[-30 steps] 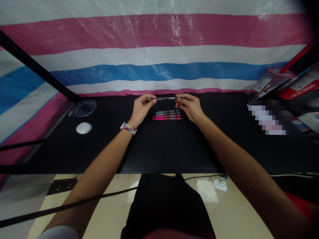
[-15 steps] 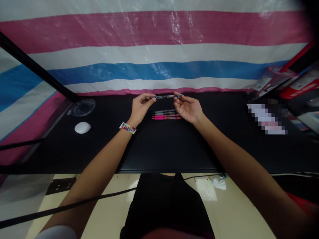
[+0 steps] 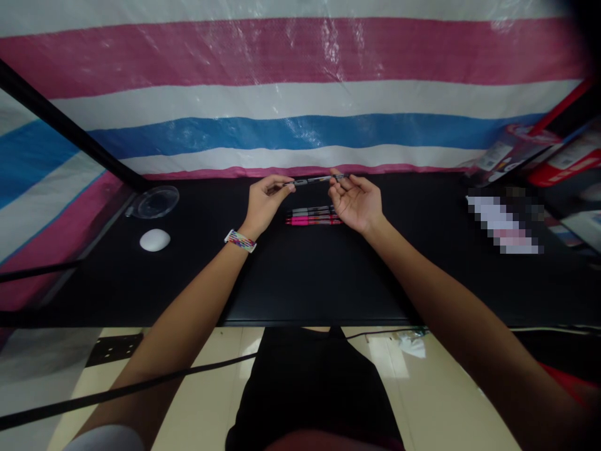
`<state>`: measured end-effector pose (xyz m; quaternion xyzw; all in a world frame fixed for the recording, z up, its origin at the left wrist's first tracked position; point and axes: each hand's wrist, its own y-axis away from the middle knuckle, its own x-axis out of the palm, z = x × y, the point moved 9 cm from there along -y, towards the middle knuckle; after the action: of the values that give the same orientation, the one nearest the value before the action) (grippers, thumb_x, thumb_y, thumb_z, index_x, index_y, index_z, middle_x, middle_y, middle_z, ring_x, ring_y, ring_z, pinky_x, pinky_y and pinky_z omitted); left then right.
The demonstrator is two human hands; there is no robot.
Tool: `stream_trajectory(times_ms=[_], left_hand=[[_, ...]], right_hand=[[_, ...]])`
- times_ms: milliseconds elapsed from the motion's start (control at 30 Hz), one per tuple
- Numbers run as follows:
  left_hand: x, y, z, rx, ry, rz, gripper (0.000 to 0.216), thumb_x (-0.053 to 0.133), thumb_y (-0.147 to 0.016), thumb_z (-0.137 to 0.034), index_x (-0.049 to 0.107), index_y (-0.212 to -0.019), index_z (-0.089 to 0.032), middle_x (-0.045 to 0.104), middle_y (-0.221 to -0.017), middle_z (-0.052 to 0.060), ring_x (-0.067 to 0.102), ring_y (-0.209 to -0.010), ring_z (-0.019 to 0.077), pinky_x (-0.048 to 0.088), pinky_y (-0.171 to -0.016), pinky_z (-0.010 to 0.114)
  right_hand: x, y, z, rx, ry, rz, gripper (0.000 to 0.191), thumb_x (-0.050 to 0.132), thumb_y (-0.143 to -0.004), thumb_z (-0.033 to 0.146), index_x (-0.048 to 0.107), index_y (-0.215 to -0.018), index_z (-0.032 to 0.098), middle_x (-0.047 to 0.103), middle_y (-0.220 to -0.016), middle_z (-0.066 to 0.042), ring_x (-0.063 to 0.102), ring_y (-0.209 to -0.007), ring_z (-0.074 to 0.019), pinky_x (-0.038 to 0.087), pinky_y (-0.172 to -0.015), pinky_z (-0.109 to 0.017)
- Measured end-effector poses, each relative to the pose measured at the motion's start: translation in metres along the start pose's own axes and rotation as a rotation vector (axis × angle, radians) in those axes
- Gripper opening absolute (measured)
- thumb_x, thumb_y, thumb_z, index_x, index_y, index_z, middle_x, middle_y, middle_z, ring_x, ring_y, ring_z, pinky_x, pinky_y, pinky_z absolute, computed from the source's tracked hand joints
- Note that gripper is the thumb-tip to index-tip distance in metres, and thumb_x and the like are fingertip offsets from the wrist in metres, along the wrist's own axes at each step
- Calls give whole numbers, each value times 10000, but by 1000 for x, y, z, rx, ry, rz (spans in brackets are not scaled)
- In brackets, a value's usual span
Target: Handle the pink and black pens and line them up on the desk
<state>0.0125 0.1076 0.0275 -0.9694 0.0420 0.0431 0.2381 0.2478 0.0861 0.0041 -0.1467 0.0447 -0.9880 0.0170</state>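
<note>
Above the far part of the black table, both of my hands hold a slim pen [image 3: 313, 180] with dark and clear sections. My left hand [image 3: 263, 199] pinches its left end between thumb and fingers. At the other end, my right hand [image 3: 355, 202] grips the clear part, palm turned up and fingers curled. A thin stretch shows near the pen's middle; whether it is in one piece I cannot tell. Just below lie several pens side by side, the grey and black pens [image 3: 305, 212] behind the pink pens [image 3: 304, 221]. My right fingers hide their right ends.
On the left of the black table [image 3: 300, 275] are a white rounded object [image 3: 154, 240] and a clear round lid [image 3: 158, 202]. A clear tub with a red rim [image 3: 509, 153] stands at the back right, near a blurred-out item [image 3: 502, 225]. Striped sheeting [image 3: 282, 56] closes the back.
My right hand has shifted slightly right and up with its end of the pen, which now slants a little. A thinner stretch shows mid-pen. The left hand has stayed nearly still.
</note>
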Motion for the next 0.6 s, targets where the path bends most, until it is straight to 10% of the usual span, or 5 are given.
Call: stream_trajectory(times_ms=[600], left_hand=[[1,0,0,0,-7,1,249,894,-877,-434,832,-1006,-229,847,-934,63,811,-921,217,649,-921,381]], right_hand=[[-6,-3,-11,61,-135,-51,329,711,-900,417,775,-1154,217,810,-1057,-104,754,-1180,-293,691,-993,-439]])
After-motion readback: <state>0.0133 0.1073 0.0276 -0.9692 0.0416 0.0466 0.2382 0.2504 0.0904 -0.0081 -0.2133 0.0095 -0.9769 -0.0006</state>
